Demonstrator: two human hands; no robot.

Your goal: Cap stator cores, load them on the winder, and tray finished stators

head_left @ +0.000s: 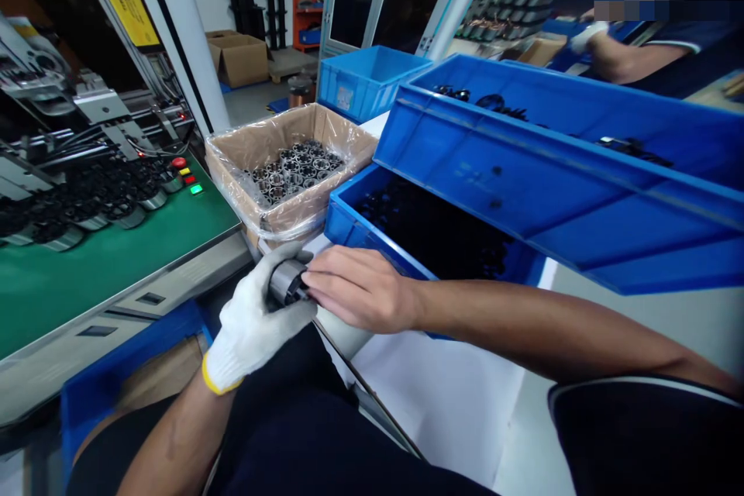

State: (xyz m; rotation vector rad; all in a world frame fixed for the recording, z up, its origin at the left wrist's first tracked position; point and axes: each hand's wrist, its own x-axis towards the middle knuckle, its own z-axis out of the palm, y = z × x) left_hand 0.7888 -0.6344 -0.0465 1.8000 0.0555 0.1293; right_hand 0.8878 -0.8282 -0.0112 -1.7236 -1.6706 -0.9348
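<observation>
My left hand (249, 322), in a white knit glove with a yellow cuff, is wrapped round a grey metal stator core (284, 281), held tilted above my lap. Bare, my right hand (363, 288) has its fingers bunched against the core's right end. A black plastic end piece (302, 288) shows there, partly hidden by those fingertips. Just beyond my hands stands a carton lined with clear plastic (291, 229), holding many similar metal cores (302, 168). Near my right hand, a lower blue bin (349, 221) contains black parts (430, 229).
A larger blue bin (494, 170) with a few black parts overhangs the lower one. Left is a green machine table (174, 244) bearing rows of cores with black ends (116, 198) and lit buttons (196, 189). Behind stands a light-blue crate (372, 66). A co-worker's gloved hand (588, 36) shows upper right.
</observation>
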